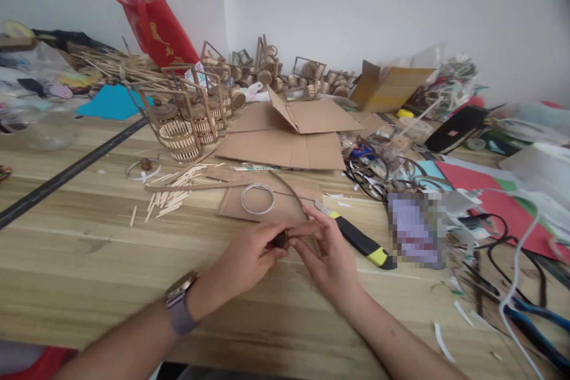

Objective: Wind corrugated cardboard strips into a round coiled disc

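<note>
My left hand (pixel 255 252) is closed around a small dark brown piece (pixel 280 240), mostly hidden by the fingers. My right hand (pixel 327 255) meets it at the fingertips, thumb and forefinger pinched at the end of the same piece. A thin brown strip (pixel 287 186) runs from the cardboard to behind the right fingers; whether it joins the piece I cannot tell. Just beyond the hands, a coil of silvery wire (pixel 257 199) lies on a cardboard piece (pixel 231 205). A black and yellow utility knife (pixel 360 238) rests right of my right hand.
Short pale sticks (pixel 173 197) lie scattered at left, before several small handled bamboo baskets (pixel 180 139). Folded cardboard (pixel 280 148) covers the table's middle. Cables and blue-handled pliers (pixel 534 332) crowd the right. A red bag (pixel 155 27) leans at the back.
</note>
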